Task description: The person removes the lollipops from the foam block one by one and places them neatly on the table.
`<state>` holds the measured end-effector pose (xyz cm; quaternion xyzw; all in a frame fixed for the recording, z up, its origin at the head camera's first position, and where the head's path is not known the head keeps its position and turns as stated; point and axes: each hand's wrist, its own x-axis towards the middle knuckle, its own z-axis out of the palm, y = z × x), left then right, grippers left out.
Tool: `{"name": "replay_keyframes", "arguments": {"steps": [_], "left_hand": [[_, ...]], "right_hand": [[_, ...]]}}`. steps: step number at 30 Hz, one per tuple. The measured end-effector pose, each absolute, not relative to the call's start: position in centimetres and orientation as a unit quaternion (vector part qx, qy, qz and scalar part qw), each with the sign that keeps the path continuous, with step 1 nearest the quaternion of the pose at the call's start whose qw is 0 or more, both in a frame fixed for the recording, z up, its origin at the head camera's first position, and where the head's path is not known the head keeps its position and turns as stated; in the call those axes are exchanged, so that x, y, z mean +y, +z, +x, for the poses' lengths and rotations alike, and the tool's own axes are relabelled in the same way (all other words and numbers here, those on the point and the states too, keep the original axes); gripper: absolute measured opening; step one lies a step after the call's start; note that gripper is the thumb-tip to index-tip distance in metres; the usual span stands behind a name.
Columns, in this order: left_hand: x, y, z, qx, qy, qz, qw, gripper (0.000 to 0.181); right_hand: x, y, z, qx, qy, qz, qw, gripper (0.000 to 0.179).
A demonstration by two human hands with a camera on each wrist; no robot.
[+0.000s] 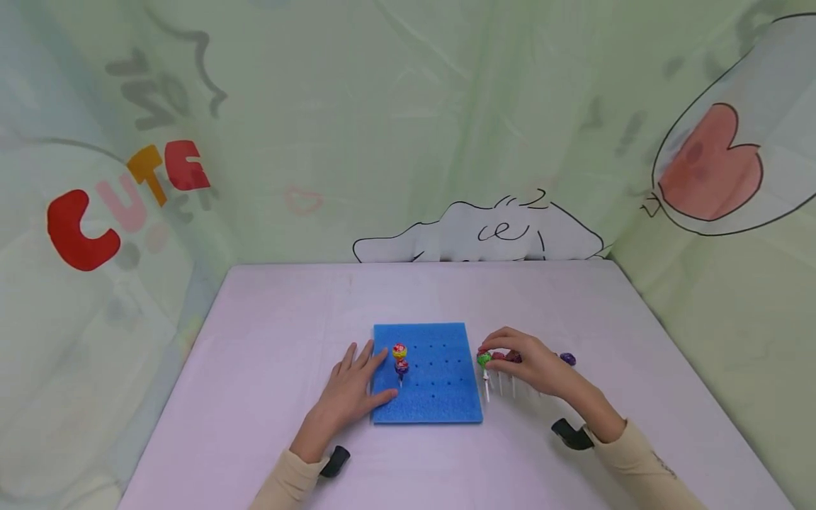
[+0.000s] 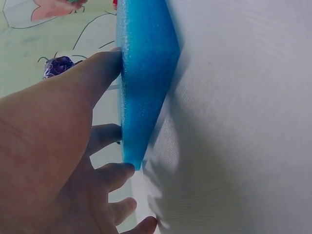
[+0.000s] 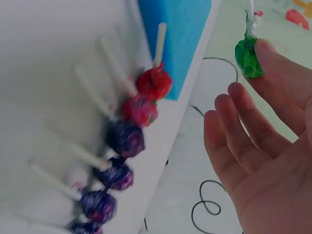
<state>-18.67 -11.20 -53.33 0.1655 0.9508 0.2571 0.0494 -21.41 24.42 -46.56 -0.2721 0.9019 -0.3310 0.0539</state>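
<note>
A blue foam board point(image 1: 446, 407) with rows of small holes lies flat on the table. Two lollipops stand in its left part: a yellow-and-red one point(image 1: 399, 350) and a purple one point(image 1: 401, 367), also seen behind the thumb in the left wrist view. Spread fingers of my left hand point(image 1: 347, 389) rest on the board's left edge. Just right of the board, my right hand point(image 1: 529, 361) pinches a green-wrapped lollipop point(image 3: 248, 58) by its candy head, its stick free of the fingers. In the right wrist view it is held above the table, head lowermost.
A row of lollipops lies on the table under and beside my right hand, partly hidden in the head view: a red one point(image 3: 155, 83), a pink one point(image 3: 140, 109) and several purple ones point(image 3: 126, 138). Printed cloth walls point(image 1: 319, 142) enclose the white table point(image 1: 280, 304).
</note>
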Motion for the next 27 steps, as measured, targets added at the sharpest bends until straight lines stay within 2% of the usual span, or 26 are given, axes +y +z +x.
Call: {"name": "replay_keyframes", "arguments": {"steps": [19,27], "left_hand": [[-10.9,-53.6,-19.0,0.953,0.252,0.157,0.062,0.080],[-10.9,-53.2,-18.5,0.952,0.255,0.156,0.060,0.079]], "right_hand": [[31.7,-45.5,-20.6,0.926,-0.289,-0.237,0.061,0.023],[34.6,-45.2,-20.3,0.932,-0.286,-0.212,0.066,0.027]]}}
